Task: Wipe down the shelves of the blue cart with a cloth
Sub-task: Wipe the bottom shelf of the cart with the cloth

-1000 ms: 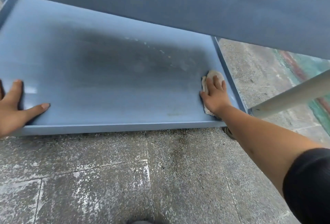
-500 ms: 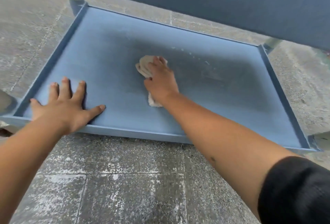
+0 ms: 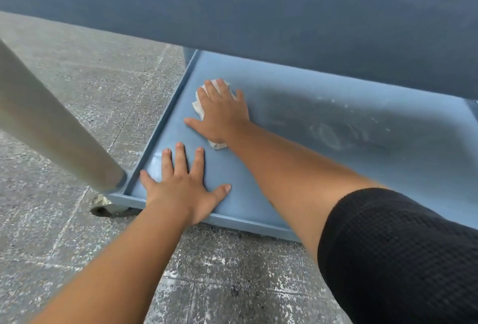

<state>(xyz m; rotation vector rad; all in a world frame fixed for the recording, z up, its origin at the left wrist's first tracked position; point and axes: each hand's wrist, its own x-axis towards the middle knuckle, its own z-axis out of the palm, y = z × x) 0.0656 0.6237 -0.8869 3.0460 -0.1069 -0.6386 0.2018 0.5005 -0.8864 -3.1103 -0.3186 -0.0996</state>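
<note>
The blue cart's bottom shelf lies low over the floor, with a raised rim all round. My right hand presses flat on a whitish cloth near the shelf's left rim, fingers straight; the cloth shows past the fingertips and under the wrist. My left hand rests flat with spread fingers on the shelf's front left corner. The shelf above fills the top of the view and hides the far part of the bottom shelf. A damp dark patch and faint wipe swirls mark the shelf's middle.
A pale grey cart post rises from the front left corner, with a caster beneath it. Speckled grey stone floor tiles lie to the left of the cart and in front of it.
My right hand has slid the cloth leftward across the shelf, from the right rim through the middle to the left rim. My left hand has stayed flat on the front left corner; my view has turned.
</note>
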